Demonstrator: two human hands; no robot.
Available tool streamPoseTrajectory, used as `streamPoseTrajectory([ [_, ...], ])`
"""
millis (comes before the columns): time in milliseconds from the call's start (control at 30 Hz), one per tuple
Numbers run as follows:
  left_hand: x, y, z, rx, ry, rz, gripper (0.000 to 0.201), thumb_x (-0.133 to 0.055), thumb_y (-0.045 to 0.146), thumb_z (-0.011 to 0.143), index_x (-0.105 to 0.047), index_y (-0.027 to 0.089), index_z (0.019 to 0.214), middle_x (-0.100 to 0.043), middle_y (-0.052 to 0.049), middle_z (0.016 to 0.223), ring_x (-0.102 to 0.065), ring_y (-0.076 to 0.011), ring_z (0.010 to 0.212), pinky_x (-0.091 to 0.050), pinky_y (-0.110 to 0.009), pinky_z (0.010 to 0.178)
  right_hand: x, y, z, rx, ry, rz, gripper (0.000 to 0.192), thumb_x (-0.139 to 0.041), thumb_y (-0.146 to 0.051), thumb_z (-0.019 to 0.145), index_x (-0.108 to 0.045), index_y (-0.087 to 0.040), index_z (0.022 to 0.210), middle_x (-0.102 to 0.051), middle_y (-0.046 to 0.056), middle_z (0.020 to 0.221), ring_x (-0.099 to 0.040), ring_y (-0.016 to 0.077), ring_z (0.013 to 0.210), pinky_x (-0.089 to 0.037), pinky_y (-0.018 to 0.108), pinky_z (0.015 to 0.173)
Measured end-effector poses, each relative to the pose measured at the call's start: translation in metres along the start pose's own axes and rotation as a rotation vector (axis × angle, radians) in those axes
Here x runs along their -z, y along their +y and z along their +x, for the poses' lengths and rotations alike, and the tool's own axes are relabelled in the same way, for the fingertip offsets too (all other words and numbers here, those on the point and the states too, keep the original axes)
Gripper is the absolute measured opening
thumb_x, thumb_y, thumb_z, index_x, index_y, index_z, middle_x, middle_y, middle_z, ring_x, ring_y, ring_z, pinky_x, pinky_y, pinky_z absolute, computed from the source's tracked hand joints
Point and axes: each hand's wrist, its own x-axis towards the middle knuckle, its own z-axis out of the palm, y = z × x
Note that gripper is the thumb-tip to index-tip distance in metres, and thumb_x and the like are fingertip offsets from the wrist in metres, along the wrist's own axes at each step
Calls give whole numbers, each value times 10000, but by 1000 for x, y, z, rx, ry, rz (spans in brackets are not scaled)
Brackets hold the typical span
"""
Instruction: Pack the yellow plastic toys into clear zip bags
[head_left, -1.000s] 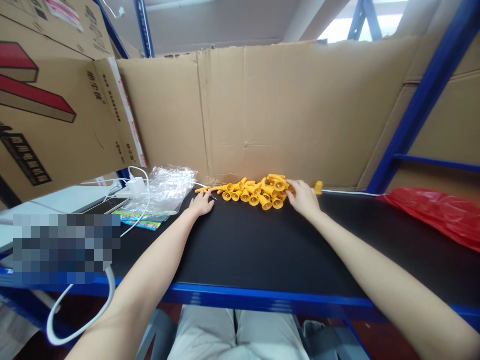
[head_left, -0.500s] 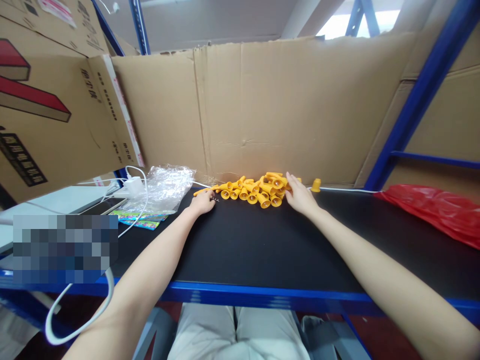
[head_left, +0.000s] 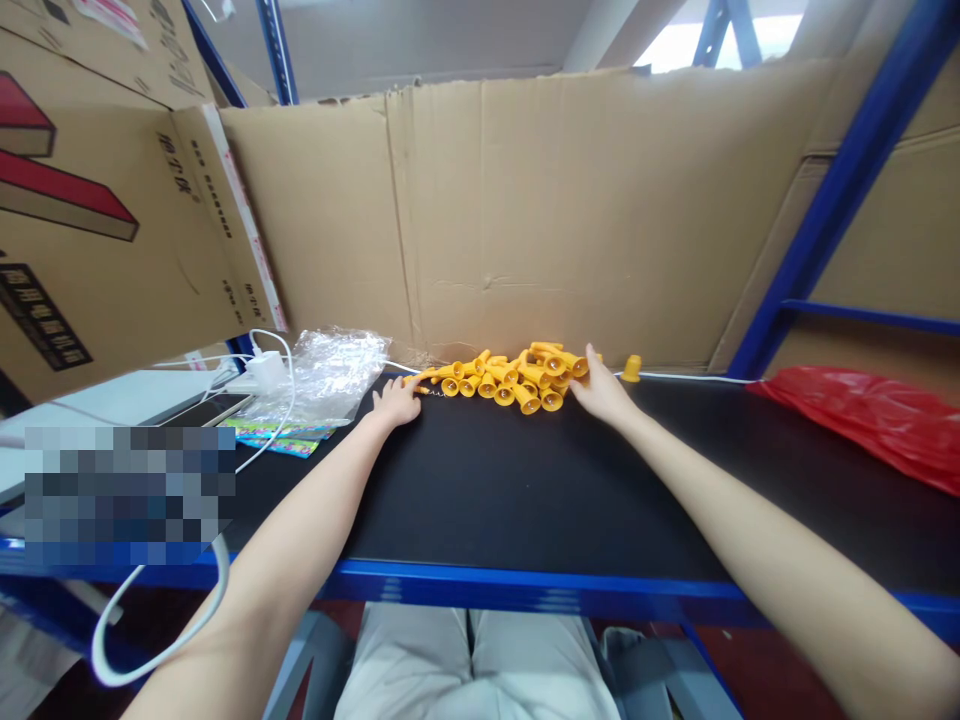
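Note:
A pile of yellow trumpet-shaped plastic pieces (head_left: 504, 378) lies along the back of the black tabletop (head_left: 517, 490), many flared mouths facing me with something shiny inside. My left hand (head_left: 397, 402) is at the pile's left end, fingers stretched toward a thin yellow stem and touching or nearly touching it. Just beside those fingertips is a small coiled, spring-like bit (head_left: 436, 393). At the right end my right hand (head_left: 604, 390) rests its side against the pile, fingers extended and thumb apart. A lone yellow cup-shaped piece (head_left: 631, 368) stands upright beyond it.
Crumpled clear plastic (head_left: 337, 370), a white charger (head_left: 267, 370) with cables and a phone (head_left: 206, 409) lie left. A red plastic bag (head_left: 862, 420) is at right. Cardboard (head_left: 525, 220) walls the back; a blue rail (head_left: 525, 588) edges the front.
My left hand has shifted slightly left and its fingers have stretched out. The yellow stem at the pile's left end has moved right. My right hand has shifted slightly, still against the pile.

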Motion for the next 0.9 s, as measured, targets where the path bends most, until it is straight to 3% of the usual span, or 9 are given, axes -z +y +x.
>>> streamPoseTrajectory([
  [200,5,9,-7,-87,-30,30,477,-276,291,838,-398,236,1296,-292,-91,1436,-255,-307,1309,-223,-636,980,4,1,-1,12,6,-154,677,-377,-300,819,-156,-122,1433,-385,146,1375,-370,358,1206,-358,520,925],
  [533,8,12,-11,-81,-17,52,452,-287,302,836,-414,236,1265,-340,-99,1406,-309,-297,1280,-296,-585,966,-4,-4,-3,-2,-1,-157,840,-439,-365,775,29,-163,1443,-264,115,1447,-269,339,1269,-308,540,952],
  [733,8,13,-12,-77,-22,65,455,-287,279,829,-413,235,1264,-337,-91,1410,-303,-288,1287,-309,-560,971,-3,10,5,3,25,-91,728,-351,-343,813,-18,-215,1448,-322,79,1425,-284,316,1277,-331,531,946],
  [900,8,13,-11,-77,-34,63,486,-273,281,829,-378,214,1300,-295,-105,1433,-261,-306,1307,-292,-585,970,5,34,10,-132,108,-38,665,-306,-307,822,-120,-166,1443,-361,97,1400,-309,298,1268,-340,497,959],
])
